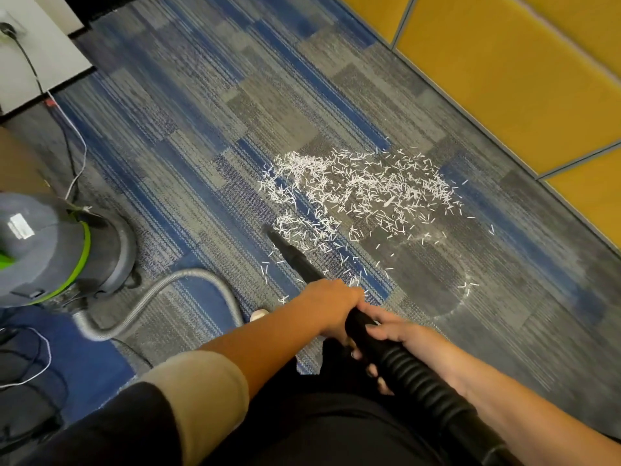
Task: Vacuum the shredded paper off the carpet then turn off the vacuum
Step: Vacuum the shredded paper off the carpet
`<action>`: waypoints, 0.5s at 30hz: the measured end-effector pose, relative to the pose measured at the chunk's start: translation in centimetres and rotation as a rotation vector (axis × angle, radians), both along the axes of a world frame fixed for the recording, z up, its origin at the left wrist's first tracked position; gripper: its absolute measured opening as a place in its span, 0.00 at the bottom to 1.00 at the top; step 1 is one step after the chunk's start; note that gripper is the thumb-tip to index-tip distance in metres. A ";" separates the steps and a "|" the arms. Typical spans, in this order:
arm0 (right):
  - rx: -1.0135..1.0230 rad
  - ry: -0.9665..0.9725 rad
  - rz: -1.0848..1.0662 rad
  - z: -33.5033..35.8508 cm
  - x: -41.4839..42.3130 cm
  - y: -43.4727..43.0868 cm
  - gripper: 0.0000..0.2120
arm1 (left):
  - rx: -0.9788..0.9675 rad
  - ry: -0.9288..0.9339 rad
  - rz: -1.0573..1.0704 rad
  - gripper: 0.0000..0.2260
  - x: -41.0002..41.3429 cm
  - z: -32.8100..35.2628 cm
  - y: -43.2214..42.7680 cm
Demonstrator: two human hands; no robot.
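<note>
Striped carpet (201, 129), shredded paper (363, 186); left hand (331, 306), right hand (400, 334), fingers (372, 369) curled round nozzle (295, 257) and edge-cropped hose (420, 381).

The carpet (201, 112) is a patchwork of finely striped grey and blue. White paper (363, 186) speckles its centre. The nozzle (292, 253) and the ribbed black hose (413, 371) at 5 o'clock are black. At 9 o'clock, the vacuum (50, 243) is grey with a lime-green band. Yellow panels (504, 79), grey-framed, fill 1 o'clock. The sleeve (201, 391) at 7 o'clock is beige over dark, perhaps navy.
</note>
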State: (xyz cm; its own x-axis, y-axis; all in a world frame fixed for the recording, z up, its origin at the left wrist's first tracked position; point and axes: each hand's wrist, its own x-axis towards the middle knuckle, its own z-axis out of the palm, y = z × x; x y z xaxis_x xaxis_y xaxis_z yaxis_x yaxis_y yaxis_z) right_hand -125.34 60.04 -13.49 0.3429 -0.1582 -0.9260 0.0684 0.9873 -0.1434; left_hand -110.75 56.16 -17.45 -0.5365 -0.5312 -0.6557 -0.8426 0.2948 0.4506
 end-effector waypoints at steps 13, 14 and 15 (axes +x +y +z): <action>-0.031 -0.120 -0.182 -1.2 0.3 0.2 0.26 | 0.090 0.005 0.001 0.22 -0.2 -2.5 -0.8; -0.031 -0.124 -0.187 -1.3 0.2 -0.1 0.26 | 0.086 0.008 0.004 0.22 -0.3 -2.6 -1.1; -0.033 -0.127 -0.189 -1.4 0.0 -0.4 0.25 | 0.081 0.009 0.007 0.22 -0.4 -2.7 -1.4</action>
